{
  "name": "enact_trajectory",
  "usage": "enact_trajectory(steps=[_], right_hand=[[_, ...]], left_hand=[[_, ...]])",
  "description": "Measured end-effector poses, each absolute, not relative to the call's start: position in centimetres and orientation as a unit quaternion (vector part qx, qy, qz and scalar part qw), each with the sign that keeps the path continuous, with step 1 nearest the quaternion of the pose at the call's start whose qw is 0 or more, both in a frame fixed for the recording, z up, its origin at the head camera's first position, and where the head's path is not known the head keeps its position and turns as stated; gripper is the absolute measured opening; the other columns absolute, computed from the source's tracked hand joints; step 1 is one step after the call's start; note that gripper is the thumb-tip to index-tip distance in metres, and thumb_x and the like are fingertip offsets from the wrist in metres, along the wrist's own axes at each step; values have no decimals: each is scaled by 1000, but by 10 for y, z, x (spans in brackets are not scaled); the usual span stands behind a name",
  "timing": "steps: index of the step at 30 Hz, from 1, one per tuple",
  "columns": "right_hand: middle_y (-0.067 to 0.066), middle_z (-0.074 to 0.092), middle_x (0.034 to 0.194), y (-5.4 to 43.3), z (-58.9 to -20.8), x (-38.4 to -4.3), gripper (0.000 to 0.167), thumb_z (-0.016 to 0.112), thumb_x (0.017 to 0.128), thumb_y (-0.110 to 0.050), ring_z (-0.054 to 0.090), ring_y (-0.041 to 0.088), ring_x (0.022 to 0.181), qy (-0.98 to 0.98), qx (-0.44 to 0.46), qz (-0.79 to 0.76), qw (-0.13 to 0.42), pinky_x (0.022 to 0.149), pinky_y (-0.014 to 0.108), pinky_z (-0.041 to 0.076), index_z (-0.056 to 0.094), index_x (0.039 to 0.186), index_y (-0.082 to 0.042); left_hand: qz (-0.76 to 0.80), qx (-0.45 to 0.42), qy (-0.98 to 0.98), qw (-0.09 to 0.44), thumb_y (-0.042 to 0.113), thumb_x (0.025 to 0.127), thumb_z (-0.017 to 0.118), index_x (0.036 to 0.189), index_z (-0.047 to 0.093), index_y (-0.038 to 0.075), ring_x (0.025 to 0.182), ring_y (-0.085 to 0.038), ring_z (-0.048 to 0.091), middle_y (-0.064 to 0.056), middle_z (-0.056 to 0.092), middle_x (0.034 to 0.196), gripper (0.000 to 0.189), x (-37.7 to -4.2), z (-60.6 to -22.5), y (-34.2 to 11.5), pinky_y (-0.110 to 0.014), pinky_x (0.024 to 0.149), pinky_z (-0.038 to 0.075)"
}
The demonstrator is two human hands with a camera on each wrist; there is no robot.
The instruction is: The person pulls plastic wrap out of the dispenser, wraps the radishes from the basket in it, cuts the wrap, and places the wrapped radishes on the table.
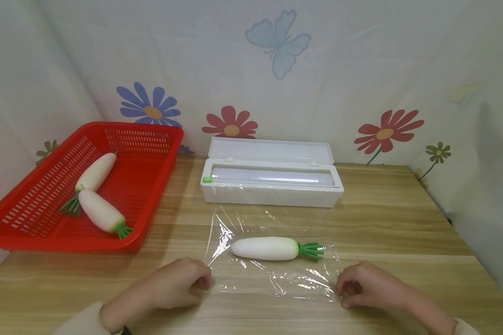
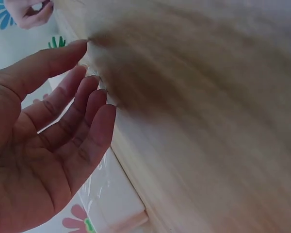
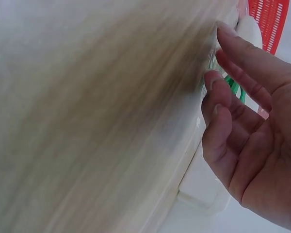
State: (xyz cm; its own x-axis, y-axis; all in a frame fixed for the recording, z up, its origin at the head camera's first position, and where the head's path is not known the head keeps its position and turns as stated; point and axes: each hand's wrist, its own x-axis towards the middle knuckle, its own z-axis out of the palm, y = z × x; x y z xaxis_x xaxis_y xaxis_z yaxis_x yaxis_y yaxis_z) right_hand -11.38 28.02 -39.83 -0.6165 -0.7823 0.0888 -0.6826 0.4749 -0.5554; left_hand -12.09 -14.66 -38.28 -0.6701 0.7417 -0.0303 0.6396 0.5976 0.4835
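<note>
A white radish (image 1: 265, 248) with green stalks lies on a sheet of clear plastic wrap (image 1: 272, 279) spread over the table. The wrap runs back to a white dispenser box (image 1: 272, 195), whose lid stands raised behind a roll. At the sheet's near left edge is my left hand (image 1: 180, 283), its fingers loosely bent; in the left wrist view the thumb and fingers (image 2: 99, 128) stand apart with fingertips at the tabletop. My right hand (image 1: 370, 286) is by the near right corner of the wrap, thumb and curved fingers (image 3: 218, 138) also apart.
On the left stands a red plastic basket (image 1: 151, 204) with two more radishes (image 1: 102, 211) inside. Behind the wooden table (image 1: 402, 223) hangs a pale cloth (image 1: 339, 93) printed with flowers and a butterfly, close behind the dispenser.
</note>
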Motion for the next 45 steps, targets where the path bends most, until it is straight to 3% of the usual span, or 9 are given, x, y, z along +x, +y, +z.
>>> enact_trajectory(steps=[10,20,29,40,45], right_hand=[[-19,51,68,273,-400,-116,16,72,74,-11,41,-9,62,850,-465,-238,64,54,7,37,59,70,-19],[-19,48,67,273,-398,-115,13,70,78,-17,42,-8,60,858,-421,-272,116,51,13,40,58,81,-19],[-16,59,73,270,-397,-119,8,72,74,-12,51,-7,66,858,-468,-210,12,59,6,41,67,78,-16],[-17,56,74,280,-381,-121,21,69,73,0,45,-7,61,874,-415,-252,20,51,10,39,61,77,-18],[-10,59,71,282,-367,-130,18,68,72,6,45,-6,61,882,-400,-248,19,48,14,40,65,81,-10]], left_hand=[[170,407,894,83,6,71,68,65,59,19,58,0,44,17,50,61,17,-122,-384,-140,-20,53,41],[169,388,904,64,5,77,67,79,68,13,67,-4,53,11,60,73,8,-122,-367,-143,-26,61,48],[173,382,907,39,9,81,65,79,66,14,63,-1,47,12,50,72,7,-126,-362,-146,-21,58,45],[228,362,902,65,8,79,67,80,65,14,68,-2,52,14,59,73,6,-135,-354,-148,-21,62,48],[253,334,905,71,12,80,69,79,64,16,68,-2,52,15,58,71,6,-145,-350,-146,-20,62,47]])
